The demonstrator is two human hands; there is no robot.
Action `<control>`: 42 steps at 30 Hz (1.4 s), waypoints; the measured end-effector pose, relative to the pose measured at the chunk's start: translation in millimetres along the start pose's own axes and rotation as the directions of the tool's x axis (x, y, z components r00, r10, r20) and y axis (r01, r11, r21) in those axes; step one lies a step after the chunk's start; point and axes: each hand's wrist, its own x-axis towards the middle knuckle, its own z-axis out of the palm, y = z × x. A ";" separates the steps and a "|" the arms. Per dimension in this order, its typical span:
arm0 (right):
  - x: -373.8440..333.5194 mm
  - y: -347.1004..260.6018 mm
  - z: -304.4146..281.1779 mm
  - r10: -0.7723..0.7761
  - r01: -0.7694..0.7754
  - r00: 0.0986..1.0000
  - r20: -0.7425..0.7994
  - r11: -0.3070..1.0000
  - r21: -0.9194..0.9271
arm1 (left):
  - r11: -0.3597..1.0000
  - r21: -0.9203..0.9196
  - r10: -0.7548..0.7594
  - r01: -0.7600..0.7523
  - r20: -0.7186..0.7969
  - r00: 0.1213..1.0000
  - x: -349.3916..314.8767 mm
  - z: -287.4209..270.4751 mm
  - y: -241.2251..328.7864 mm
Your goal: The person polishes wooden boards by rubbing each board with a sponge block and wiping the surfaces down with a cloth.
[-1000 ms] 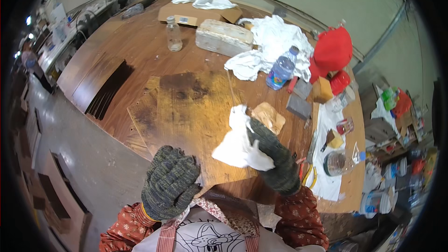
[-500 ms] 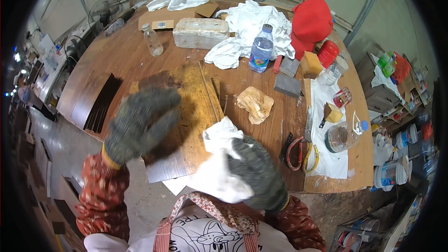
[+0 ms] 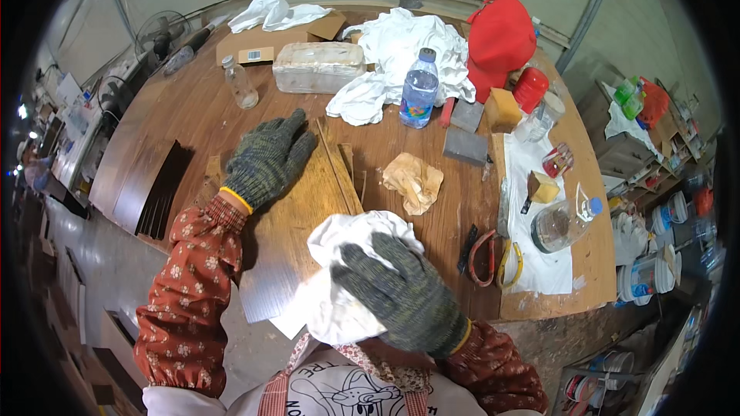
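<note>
My left hand (image 3: 271, 160), in a dark grey-green knit glove with a yellow cuff, rests on the far part of a yellowish-brown board (image 3: 297, 219), fingers stretched out and nothing held. In a matching glove, my right hand (image 3: 401, 289) presses on a bunched white cloth (image 3: 327, 308) at the board's near end. Its fingers spread over the cloth, whose lower part hangs past the table edge; the palm side is hidden. A thin wooden strip (image 3: 339, 166) lies along the board's right side. To the right sits a crumpled tan cloth (image 3: 414, 182).
The wooden table (image 3: 177, 108) also carries a stack of dark panels (image 3: 139, 186), a glass bottle (image 3: 240, 85), a wrapped block (image 3: 320, 68), a water bottle (image 3: 418, 91), grey blocks (image 3: 465, 146), a red cap (image 3: 499, 38), pliers-like red and yellow handles (image 3: 483, 258) and a clear jug (image 3: 556, 225).
My left hand has gone from a blurred raised position down onto the far part of the board. The white cloth, bunched up before, is now spread wider under my right hand.
</note>
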 end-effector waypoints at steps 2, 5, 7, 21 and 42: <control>-14.1 12.5 -2.5 -0.013 0.019 0.999 -0.050 0.994 0.109 | 1.000 -0.015 0.001 -0.002 -0.049 0.999 -4.1 3.3 -7.3; -48.1 39.5 -15.5 0.270 -0.250 0.961 -0.062 0.941 0.228 | 0.999 -0.002 0.037 -0.037 -0.110 0.993 -6.9 6.7 -12.5; -56.5 59.6 -8.8 0.243 -0.203 0.911 -0.332 0.967 0.151 | 0.999 -0.043 0.020 -0.026 -0.124 0.992 -6.8 8.2 -10.7; -43.9 33.6 24.9 0.000 -0.006 0.998 0.068 0.996 0.085 | 0.993 0.121 -0.015 -0.009 0.199 0.980 27.8 3.3 -25.8; 56.0 -8.3 -81.2 0.071 -0.064 0.985 -0.157 0.997 0.048 | 0.695 -0.513 -0.305 -0.504 -0.845 0.440 -34.7 -86.3 -75.2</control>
